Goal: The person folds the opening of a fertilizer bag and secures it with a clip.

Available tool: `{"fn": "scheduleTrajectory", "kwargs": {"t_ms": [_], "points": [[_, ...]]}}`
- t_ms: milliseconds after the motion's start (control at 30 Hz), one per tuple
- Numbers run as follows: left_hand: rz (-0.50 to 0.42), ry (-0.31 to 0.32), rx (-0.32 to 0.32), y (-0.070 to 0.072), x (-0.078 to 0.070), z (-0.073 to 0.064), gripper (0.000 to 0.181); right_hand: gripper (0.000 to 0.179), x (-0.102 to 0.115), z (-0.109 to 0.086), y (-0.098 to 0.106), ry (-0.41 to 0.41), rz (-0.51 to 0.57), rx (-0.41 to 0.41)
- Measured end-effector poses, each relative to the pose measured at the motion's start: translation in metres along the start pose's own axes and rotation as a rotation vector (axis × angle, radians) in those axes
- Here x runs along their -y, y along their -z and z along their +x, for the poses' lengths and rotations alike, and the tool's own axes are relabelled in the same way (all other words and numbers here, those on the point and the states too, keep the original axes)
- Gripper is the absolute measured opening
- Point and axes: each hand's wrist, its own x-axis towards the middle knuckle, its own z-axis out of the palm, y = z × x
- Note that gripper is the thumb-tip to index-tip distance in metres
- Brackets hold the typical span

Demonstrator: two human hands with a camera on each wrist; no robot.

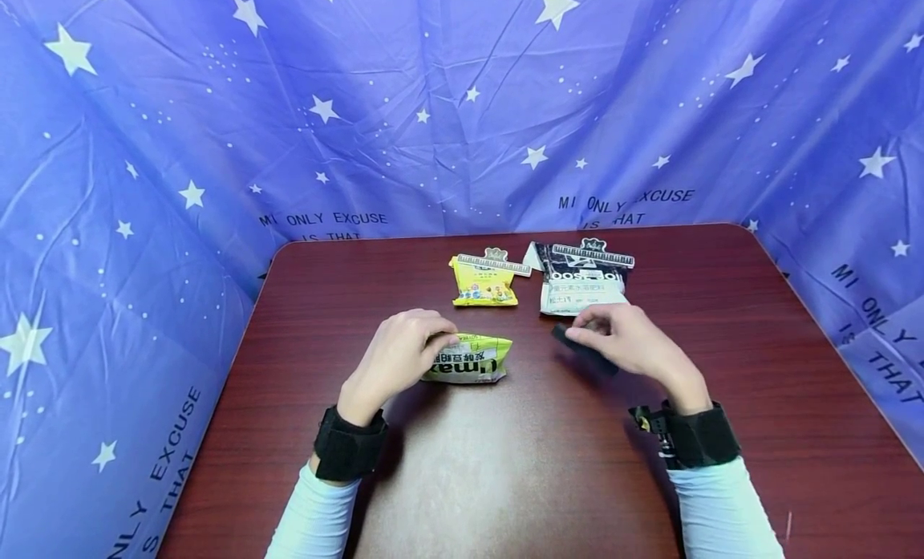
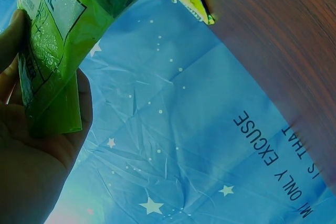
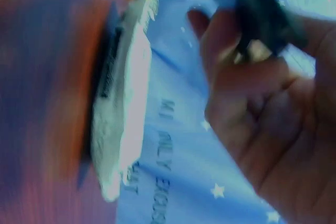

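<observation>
My left hand (image 1: 404,352) pinches a green-and-grey plastic bag (image 1: 472,360), which lies near the middle of the table with its print upside down. In the left wrist view the bag (image 2: 58,40) is held between thumb and fingers, its end folded over. To the right, my right hand (image 1: 635,344) holds a long black clip (image 1: 586,352) just above the table, apart from the green bag. The right wrist view shows the dark clip (image 3: 265,22) gripped by thumb and fingers, blurred.
Behind the green bag lies a small yellow bag (image 1: 485,290) with a ruler-like clip (image 1: 494,262) across its top. A black-and-white bag (image 1: 583,294) with a similar clip (image 1: 593,256) lies beyond my right hand. A starry blue curtain (image 1: 433,158) surrounds the dark red table (image 1: 346,294).
</observation>
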Motion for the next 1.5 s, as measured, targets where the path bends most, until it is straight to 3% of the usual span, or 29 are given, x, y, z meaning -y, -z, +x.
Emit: {"fn": "scheduleTrajectory", "kwargs": {"t_ms": [133, 300, 500, 733, 933, 1300, 1500], "points": [[-0.006, -0.007, -0.006, 0.0, 0.001, 0.0, 0.005, 0.023, 0.007, 0.004, -0.014, 0.064, 0.063, 0.087], [-0.009, -0.006, -0.008, 0.0, 0.001, 0.0, 0.005, 0.028, 0.017, 0.006, -0.018, 0.107, 0.077, 0.103], [-0.01, 0.004, 0.001, 0.001, 0.001, 0.0, 0.006, 0.026, 0.026, 0.008, -0.021, 0.089, 0.051, 0.009], [-0.012, 0.004, 0.004, 0.001, 0.001, 0.0, 0.006, 0.021, 0.03, 0.007, -0.023, 0.169, 0.084, -0.122], [-0.013, -0.007, -0.006, 0.0, 0.001, 0.0, 0.005, 0.025, 0.033, 0.008, -0.025, 0.194, 0.121, -0.185], [-0.013, -0.005, -0.006, 0.0, 0.001, 0.0, 0.005, 0.026, 0.037, 0.012, -0.041, 0.426, 0.135, -0.269], [-0.012, -0.012, -0.009, -0.001, 0.001, 0.0, 0.005, 0.024, 0.04, 0.014, -0.048, 0.458, 0.14, -0.287]]}}
